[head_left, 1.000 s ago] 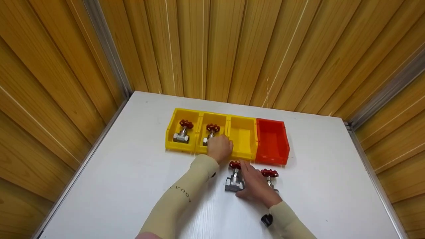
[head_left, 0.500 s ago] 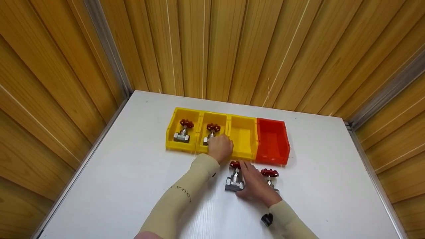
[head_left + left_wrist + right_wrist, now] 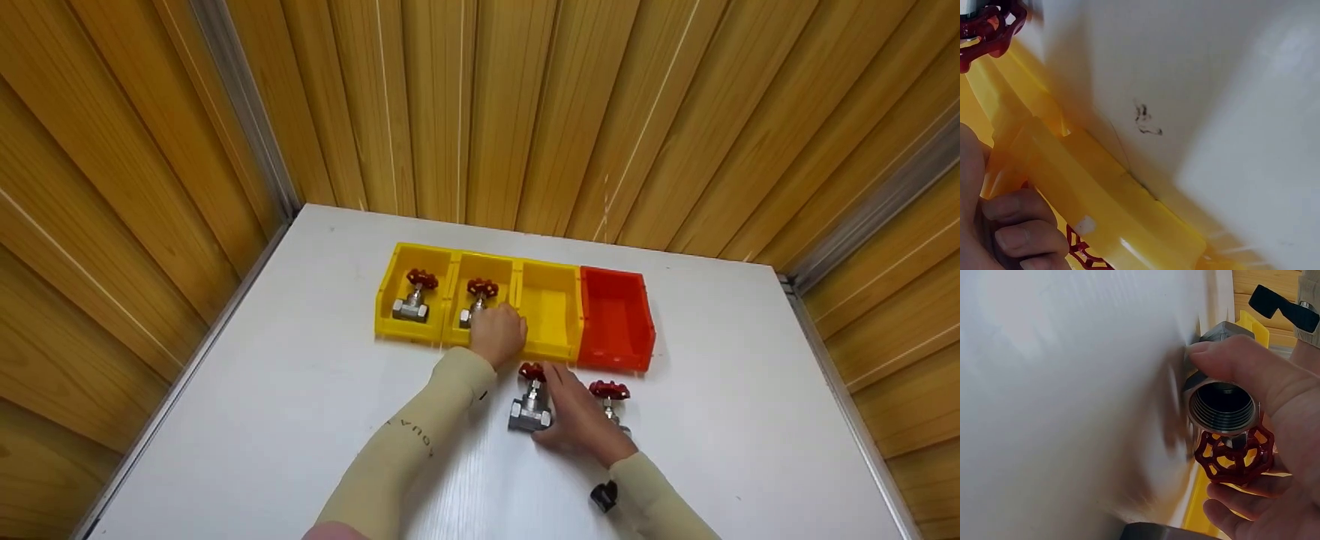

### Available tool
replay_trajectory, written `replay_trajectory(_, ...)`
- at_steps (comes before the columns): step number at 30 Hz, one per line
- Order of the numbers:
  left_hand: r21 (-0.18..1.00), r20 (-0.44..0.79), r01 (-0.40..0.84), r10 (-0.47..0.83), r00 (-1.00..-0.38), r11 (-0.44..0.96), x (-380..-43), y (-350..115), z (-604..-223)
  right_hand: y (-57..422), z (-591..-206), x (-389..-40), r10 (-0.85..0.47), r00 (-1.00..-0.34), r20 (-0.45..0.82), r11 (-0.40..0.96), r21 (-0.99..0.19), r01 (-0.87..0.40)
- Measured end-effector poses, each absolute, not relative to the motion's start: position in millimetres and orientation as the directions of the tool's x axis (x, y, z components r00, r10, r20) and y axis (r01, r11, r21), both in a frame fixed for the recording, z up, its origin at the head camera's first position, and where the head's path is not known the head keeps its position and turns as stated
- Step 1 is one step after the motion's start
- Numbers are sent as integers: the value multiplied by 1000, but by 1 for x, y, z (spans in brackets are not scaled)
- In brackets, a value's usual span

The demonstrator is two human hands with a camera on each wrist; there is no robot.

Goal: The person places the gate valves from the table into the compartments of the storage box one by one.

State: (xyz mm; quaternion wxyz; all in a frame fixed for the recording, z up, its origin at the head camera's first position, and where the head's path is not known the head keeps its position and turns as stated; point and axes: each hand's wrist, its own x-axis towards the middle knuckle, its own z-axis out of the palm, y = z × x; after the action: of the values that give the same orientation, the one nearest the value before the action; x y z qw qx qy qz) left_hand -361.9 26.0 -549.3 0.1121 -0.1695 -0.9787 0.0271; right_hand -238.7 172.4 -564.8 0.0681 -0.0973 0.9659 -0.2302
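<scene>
My left hand [image 3: 499,336] rests at the wall between the second and third yellow bins. In the left wrist view its fingers [image 3: 1027,230] curl down at the yellow bin [image 3: 1100,208], whose wall runs in between thumb and fingers. A gate valve [image 3: 477,304] with a red handwheel lies in the second bin, partly hidden by that hand. My right hand [image 3: 581,420] grips another gate valve [image 3: 530,409] on the table, thumb on its metal body [image 3: 1221,405], fingers beside the red handwheel [image 3: 1235,455]. A further valve [image 3: 609,397] stands just right, partly covered by the hand.
The leftmost yellow bin [image 3: 386,300] holds a valve [image 3: 411,300]. The third yellow bin [image 3: 546,300] and the red bin [image 3: 619,315] complete the row on the white table [image 3: 285,390]. Wood-panelled walls [image 3: 495,112] enclose the back and sides.
</scene>
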Motion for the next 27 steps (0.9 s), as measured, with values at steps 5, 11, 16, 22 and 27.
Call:
replay_trajectory(5, -89, 199, 327, 339, -919, 941, -361, 26, -548, 173, -563, -238, -212, -972, -99, 870, -472, -142)
replay_trajectory(11, -70, 154, 324, 331, -931, 944, -361, 27, -546, 173, -560, -236, -196, -974, -113, 863, -492, -117)
replay_trajectory(16, -63, 144, 325, 331, -933, 944, -363, 27, -547, 174, -558, -236, -198, -976, -94, 851, -510, -124)
replay_trajectory(22, -65, 173, 329, 335, -926, 942, -363, 27, -549, 175, -553, -235, -213, -975, -58, 842, -517, -153)
replay_trajectory(27, -63, 149, 329, 335, -931, 942, -363, 27, -549, 175, -551, -236, -209, -976, -53, 837, -527, -150)
